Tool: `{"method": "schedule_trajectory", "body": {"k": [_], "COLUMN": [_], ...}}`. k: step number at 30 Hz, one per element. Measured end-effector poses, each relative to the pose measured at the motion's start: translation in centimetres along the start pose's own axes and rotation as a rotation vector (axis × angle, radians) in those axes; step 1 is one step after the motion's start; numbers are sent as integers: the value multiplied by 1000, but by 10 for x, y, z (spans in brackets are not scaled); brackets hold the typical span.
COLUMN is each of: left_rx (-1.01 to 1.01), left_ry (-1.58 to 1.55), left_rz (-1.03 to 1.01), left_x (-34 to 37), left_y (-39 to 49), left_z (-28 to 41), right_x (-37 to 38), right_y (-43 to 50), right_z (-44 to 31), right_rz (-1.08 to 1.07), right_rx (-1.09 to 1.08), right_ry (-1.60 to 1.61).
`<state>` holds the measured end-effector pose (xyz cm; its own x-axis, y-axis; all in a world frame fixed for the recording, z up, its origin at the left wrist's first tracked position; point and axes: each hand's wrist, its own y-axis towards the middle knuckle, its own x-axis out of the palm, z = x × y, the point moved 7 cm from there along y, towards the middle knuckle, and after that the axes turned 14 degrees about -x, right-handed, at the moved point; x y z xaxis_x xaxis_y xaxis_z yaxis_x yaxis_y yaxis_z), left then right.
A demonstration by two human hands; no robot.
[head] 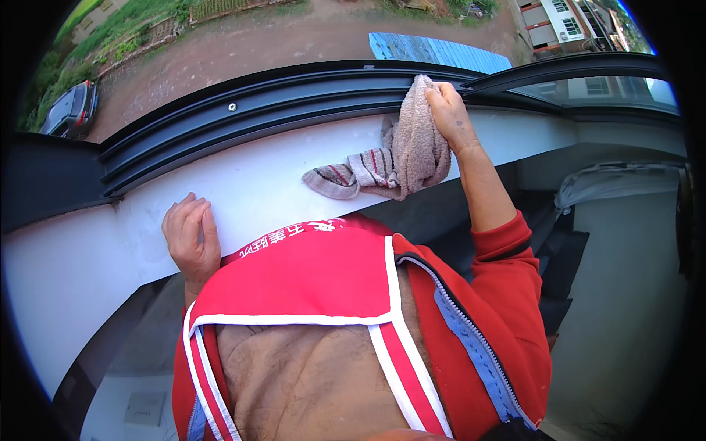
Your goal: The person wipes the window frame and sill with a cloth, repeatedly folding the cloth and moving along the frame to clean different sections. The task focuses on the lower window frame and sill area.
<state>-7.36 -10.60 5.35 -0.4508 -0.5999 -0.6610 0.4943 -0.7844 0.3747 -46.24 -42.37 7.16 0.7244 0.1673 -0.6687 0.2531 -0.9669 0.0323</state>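
Observation:
My right hand grips a beige terry cloth at the black window track. The cloth hangs down from the track onto the white windowsill, and its striped end lies to the left on the sill. The fingertips are partly hidden behind the cloth. My left hand rests at the sill's near edge, fingers loosely curled and slightly apart, holding nothing.
Right of the cloth stands a black-framed window sash with glass. Beyond the open window lie a dirt yard, a blue corrugated roof and a parked car, far below. A clear plastic sheet hangs at the right.

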Motion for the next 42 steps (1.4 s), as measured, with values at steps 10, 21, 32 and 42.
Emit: {"method": "schedule_trajectory", "body": {"k": [10, 21, 32, 42], "left_rx": [23, 58, 82, 6], "left_ry": [-44, -106, -77, -16], "left_rz": [-15, -54, -41, 93], "left_x": [0, 0, 1, -7], "left_y": [1, 2, 1, 0], "left_z": [1, 12, 1, 0], "right_x": [24, 114, 206, 171], "right_y": [-3, -26, -46, -45], "right_z": [-27, -117, -188, -166], "right_rz": [-18, -269, -416, -678], "right_rx": [145, -169, -286, -327], "right_ry": [149, -29, 235, 685]}}
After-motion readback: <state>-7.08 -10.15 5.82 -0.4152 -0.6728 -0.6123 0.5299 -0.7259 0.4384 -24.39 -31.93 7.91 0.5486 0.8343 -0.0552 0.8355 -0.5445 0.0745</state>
